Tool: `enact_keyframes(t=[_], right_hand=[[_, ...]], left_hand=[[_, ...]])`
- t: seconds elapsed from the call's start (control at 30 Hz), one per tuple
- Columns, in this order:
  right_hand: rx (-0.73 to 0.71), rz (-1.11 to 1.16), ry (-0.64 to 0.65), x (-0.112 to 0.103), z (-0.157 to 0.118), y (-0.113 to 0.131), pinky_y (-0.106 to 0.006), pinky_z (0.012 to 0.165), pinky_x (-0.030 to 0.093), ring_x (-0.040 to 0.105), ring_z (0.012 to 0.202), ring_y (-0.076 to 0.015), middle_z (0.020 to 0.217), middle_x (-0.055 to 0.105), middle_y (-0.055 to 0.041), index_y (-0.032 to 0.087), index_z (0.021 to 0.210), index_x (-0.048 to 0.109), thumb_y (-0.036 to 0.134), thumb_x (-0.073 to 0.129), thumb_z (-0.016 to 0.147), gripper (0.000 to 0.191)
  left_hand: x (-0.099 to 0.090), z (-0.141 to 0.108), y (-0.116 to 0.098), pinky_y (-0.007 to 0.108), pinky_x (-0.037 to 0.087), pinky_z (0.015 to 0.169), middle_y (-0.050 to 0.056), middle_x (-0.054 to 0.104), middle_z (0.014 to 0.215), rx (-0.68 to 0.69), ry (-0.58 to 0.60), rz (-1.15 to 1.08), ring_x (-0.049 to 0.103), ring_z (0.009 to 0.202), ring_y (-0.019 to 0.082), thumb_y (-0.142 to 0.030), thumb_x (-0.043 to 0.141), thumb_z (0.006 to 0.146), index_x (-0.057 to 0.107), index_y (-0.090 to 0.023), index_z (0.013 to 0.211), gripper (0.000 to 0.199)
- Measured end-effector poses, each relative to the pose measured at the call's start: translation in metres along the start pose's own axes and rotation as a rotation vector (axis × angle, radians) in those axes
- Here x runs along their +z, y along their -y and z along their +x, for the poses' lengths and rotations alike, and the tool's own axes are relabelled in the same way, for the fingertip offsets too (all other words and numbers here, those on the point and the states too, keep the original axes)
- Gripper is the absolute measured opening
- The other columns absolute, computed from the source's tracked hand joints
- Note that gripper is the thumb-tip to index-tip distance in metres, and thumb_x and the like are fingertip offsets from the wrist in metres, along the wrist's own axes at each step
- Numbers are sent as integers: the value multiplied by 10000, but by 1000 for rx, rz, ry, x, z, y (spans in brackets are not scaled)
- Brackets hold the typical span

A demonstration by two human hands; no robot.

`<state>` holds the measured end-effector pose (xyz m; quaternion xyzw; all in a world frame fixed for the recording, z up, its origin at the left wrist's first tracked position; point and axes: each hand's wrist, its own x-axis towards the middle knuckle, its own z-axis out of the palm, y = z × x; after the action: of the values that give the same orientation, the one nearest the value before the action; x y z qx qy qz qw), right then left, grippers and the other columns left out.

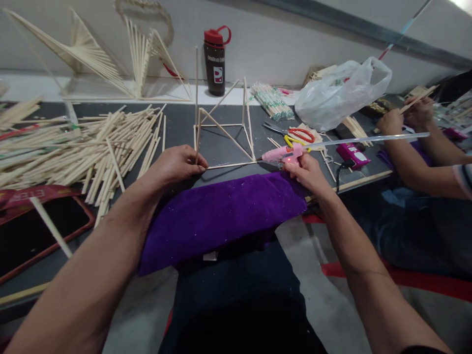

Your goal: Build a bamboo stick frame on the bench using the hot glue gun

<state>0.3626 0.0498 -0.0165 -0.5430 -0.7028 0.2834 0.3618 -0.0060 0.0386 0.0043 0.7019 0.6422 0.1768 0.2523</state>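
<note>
A frame of thin wooden sticks (pixel 224 125) stands on the dark table. At its near left corner, my left hand (pixel 184 161) has its fingers closed on the frame. My right hand (pixel 305 169) is wrapped round a pink glue gun (pixel 276 154), whose lit red spot shows near the grip. The gun's tip touches or nearly touches the frame's near right corner. From the back of the gun a long clear glue stick (pixel 368 140) extends to the right. A purple cloth (pixel 224 211) lies at the table's front edge, below both hands.
Loose sticks (pixel 121 142) are heaped on the left, beside a phone (pixel 44 231). Behind stand a bottle (pixel 215 66) and finished stick structures (pixel 92 56). Scissors (pixel 300 135), a plastic bag (pixel 339 96) and a purple box (pixel 353 155) are to the right, near another person's hands (pixel 391 120).
</note>
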Motion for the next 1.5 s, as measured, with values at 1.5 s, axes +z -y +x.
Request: enact_keyframes(t=[1.5], right_hand=[[-25, -52, -74, 7, -6, -5, -308, 626, 382, 500, 609, -142, 680, 538, 24, 231, 698, 497, 475, 638, 794, 298]], left_hand=[[1, 1, 3, 315, 462, 725, 89, 737, 900, -6, -4, 13, 666, 848, 227, -392, 610, 711, 789, -200, 906, 327]])
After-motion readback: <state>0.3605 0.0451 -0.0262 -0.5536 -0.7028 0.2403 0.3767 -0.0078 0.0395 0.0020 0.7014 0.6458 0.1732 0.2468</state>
